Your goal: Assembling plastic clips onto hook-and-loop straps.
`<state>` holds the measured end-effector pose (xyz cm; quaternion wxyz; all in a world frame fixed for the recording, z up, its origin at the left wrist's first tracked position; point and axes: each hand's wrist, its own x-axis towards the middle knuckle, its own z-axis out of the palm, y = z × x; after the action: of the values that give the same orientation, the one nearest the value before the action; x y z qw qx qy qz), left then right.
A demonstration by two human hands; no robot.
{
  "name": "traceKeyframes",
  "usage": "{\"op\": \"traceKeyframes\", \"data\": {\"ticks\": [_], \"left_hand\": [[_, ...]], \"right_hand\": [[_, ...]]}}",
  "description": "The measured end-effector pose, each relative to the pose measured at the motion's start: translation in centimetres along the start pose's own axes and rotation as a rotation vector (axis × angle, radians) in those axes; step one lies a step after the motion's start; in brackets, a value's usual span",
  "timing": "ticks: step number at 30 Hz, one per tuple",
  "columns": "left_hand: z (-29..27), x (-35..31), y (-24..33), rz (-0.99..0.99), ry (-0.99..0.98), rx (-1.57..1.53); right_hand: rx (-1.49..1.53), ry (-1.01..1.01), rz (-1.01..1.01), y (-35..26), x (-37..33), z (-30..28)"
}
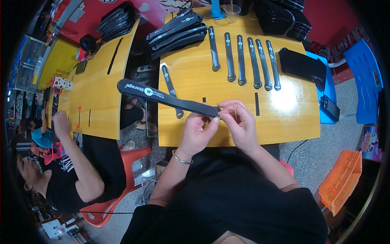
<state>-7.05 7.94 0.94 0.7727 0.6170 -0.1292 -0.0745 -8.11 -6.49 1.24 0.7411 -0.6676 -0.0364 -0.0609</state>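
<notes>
Black strap (178, 103) extends leftward and slightly away from its right end, which left hand (197, 132) and right hand (240, 125) pinch between fingertips.

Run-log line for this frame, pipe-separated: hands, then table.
left hand: holding black strap near end | right hand: pinching at same end | table: row of six straps, strap pile

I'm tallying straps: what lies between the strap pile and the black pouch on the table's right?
In the head view, six dark straps lie between the strap pile and the black pouch.
</notes>
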Motion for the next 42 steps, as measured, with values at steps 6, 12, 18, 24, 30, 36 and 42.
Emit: {"op": "traceKeyframes", "data": {"ticks": [6, 12, 18, 24, 30, 36, 42], "left_hand": [[-0.6, 0.6, 0.3, -0.032, -0.004, 0.187], [0.2, 0.5, 0.0, 0.117, 0.064, 0.462], [1.0, 0.6, 0.2, 0.159, 0.001, 0.433], [-1.6, -2.0, 1.3, 0.03, -0.501, 0.555], [-1.6, -2.8, -0.2, 0.012, -0.364, 0.61], [-0.8, -1.8, -0.4, -0.265, -0.116, -0.166], [0.9, -1.6, 1.2, -0.477, 0.149, -0.492]], "right_hand": [[-0.104, 0.023, -0.121, -0.3, 1.0, 0.0], [-0.326, -0.025, -0.104, -1.2, -0.2, -0.1], [-0.139, 0.091, -0.07, -0.1, 0.0, -0.3], [-0.126, 0.253, -0.136, -3.0, 3.7, -6.3], [-0.602, -0.246, -0.467, -6.0, 2.3, -3.5], [-0.556, -0.49, -0.42, -5.3, 0.6, -2.3], [-0.625, -0.498, -0.484, -5.1, 0.7, -1.4]]}}
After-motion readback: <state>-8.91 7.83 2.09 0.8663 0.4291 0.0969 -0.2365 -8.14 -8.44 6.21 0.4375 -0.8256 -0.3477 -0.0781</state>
